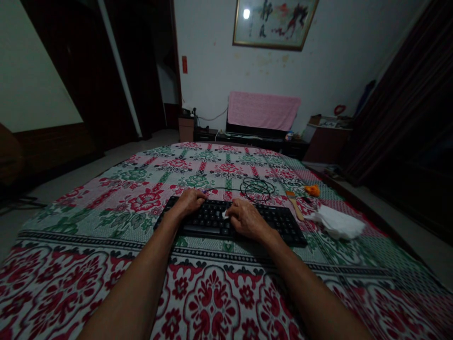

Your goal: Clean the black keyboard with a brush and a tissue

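Note:
A black computer keyboard lies flat on the patterned bed cover in front of me. My left hand grips its left part, with the fingers curled at the back edge. Pinched in my right hand is a small piece of white tissue, which sits against the keys right of the middle. That hand covers some keys beneath it. Behind the keyboard, its thin black cable lies in a loose coil.
Right of the keyboard lie a flat wooden-handled brush, a crumpled orange thing and a bunched white tissue. The floral cover spreads all around. Farther off, a pink towel hangs over something on a low cabinet.

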`<state>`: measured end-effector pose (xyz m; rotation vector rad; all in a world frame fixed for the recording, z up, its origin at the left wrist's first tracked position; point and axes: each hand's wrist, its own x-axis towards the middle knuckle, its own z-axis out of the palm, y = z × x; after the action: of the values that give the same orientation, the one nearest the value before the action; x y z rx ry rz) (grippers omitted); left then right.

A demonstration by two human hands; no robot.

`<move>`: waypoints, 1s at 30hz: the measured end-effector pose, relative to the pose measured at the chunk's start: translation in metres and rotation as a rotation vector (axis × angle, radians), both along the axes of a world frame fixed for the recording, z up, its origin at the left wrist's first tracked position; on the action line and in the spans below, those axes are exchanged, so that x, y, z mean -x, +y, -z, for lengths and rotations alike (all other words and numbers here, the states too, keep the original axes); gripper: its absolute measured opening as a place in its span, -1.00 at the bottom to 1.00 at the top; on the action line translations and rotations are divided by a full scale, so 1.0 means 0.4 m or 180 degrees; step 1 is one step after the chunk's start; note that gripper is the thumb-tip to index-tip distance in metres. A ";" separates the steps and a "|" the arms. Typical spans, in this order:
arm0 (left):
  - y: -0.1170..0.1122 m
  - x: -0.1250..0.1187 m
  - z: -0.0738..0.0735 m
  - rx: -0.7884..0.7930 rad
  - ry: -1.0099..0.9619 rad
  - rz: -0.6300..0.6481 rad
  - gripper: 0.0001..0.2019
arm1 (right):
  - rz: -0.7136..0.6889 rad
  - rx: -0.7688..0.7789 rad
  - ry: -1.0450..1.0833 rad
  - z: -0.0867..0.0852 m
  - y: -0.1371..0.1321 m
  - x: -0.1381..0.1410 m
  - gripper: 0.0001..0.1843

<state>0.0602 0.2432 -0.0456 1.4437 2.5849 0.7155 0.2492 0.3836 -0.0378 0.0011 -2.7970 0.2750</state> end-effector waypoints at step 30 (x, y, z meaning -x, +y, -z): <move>0.037 -0.079 -0.059 -0.0849 -0.0928 0.0344 -0.73 | 0.0786 0.0918 0.0584 -0.018 0.073 -0.004 -0.75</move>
<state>0.0919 0.2579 -0.0220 1.4073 2.2407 1.1925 0.2507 0.4130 -0.0308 -0.3643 -2.5190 0.5806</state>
